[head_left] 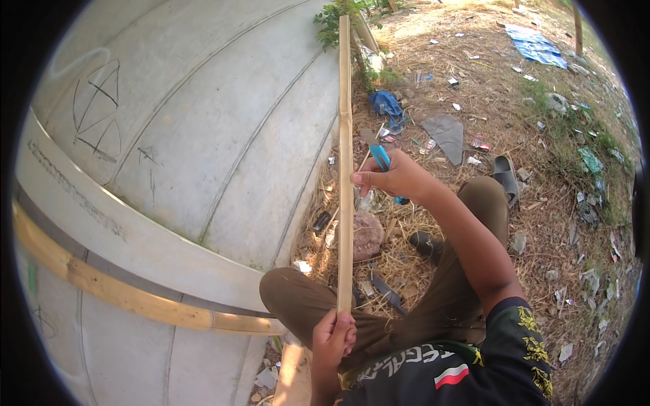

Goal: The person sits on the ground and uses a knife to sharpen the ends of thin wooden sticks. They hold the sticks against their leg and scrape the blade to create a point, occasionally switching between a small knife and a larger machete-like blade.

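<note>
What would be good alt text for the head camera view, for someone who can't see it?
A seated person's left hand grips the lower part of a long, flat, pale bamboo strip, while the right hand holds a blue-handled tool beside it. A grey panelled wall stands left; litter dots the straw-covered brown ground.

1. Two hands are seen: one left hand (333,336), one right hand (393,176).
2. One bamboo strip (346,203) is counted.
3. One blue-handled knife (380,157) is counted.
4. One long yellow bamboo pole (135,296) is counted.
5. One crumpled blue bag (386,105) is counted.
6. One blue-and-white sheet (535,46) is counted.
7. One large brown rock (369,233) is counted.
</note>
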Available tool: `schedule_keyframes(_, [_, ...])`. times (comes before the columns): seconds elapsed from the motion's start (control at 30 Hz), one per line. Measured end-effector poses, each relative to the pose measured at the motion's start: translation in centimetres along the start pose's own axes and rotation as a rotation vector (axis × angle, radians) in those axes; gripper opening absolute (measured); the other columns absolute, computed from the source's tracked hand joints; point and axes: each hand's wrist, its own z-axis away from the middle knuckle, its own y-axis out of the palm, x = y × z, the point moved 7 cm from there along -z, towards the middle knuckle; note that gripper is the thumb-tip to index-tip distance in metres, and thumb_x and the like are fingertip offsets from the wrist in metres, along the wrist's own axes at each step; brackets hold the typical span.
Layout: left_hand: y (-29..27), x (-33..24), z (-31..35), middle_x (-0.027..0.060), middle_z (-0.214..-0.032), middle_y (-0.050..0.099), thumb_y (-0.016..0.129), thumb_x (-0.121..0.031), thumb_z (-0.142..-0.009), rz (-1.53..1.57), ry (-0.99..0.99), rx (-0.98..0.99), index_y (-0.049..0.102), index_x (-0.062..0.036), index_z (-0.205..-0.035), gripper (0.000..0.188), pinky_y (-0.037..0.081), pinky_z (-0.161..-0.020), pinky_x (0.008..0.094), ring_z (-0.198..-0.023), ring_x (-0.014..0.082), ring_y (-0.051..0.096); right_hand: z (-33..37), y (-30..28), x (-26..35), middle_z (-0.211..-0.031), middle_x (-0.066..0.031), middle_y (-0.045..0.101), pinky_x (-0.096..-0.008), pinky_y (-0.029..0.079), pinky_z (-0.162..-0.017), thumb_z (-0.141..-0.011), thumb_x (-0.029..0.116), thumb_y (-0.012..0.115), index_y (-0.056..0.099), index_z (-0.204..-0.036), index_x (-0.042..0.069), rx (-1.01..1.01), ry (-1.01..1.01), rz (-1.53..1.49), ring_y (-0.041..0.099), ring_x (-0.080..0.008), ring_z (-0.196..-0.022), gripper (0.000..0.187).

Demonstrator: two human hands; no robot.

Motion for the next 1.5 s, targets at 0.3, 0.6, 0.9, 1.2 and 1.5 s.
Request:
schedule_keyframes(0.3, [0.8,-2.6,-1.4,-0.0014,-0.063,0.046,0.054,-0.029,-0.107,0.094,0.100,0.004,0.055,-0.0039,-0.094,0.029,0.036,-0.042,0.0206,-0.048,0.0040,0.040,-0.6,-1.9,-3.7,-0.080,-0.0056,0.076,-0.0269,0.040,-0.047,-0.097,0.033,0.070,0.074,-0.105,0.004,0.027,0.143,0.547,0.045,-0.0064,-0.048,0.030])
schedule_keyframes(0.6, [3.4,-0.8,-3.2,0.0021,-0.068,0.056,0.056,-0.029,-0.107,-0.129,0.068,0.149,0.057,-0.0030,-0.100,0.026,0.040,-0.046,0.0196,-0.051,0.0051,0.048,0.6,1.3,1.0,-0.082,-0.0037,0.071,-0.0195,0.030,-0.042,-0.098,0.030,0.070,0.067,-0.114,0.000,-0.064,-0.050,-0.486,0.043,-0.0034,-0.048,0.034])
schedule_keyframes(0.9, [0.7,0.6,-1.4,0.0024,-0.069,0.062,0.062,-0.019,-0.103,-0.226,-0.111,0.136,0.062,-0.0002,-0.106,0.019,0.039,-0.049,0.0180,-0.053,0.0040,0.051,1.1,-6.2,0.8,-0.077,0.0024,0.064,-0.0192,0.030,-0.042,-0.097,0.025,0.069,0.065,-0.117,0.001,-0.296,-0.177,-0.594,0.039,-0.0008,-0.047,0.032])
schedule_keyframes(1.2, [-3.2,-4.3,-0.9,0.0118,-0.105,0.072,0.062,-0.027,-0.103,-0.559,0.456,-0.422,0.054,0.0018,-0.140,0.048,0.051,-0.085,0.0274,-0.095,0.0158,0.067,0.8,-6.8,0.3,-0.078,-0.0013,0.068,-0.0205,0.032,-0.043,-0.094,0.021,0.073,0.066,-0.113,0.002,-0.302,-0.157,-0.630,0.043,-0.0027,-0.048,0.028])
schedule_keyframes(1.5, [4.9,-2.2,-8.2,0.0072,-0.082,0.068,0.060,-0.026,-0.104,-0.450,0.075,0.142,0.063,0.0001,-0.112,0.027,0.048,-0.064,0.0204,-0.070,0.0093,0.063,0.3,-4.7,-0.1,-0.076,0.0018,0.064,-0.0192,0.033,-0.046,-0.095,0.028,0.072,0.064,-0.116,0.000,-0.264,-0.088,-0.505,0.047,-0.0026,-0.054,0.036])
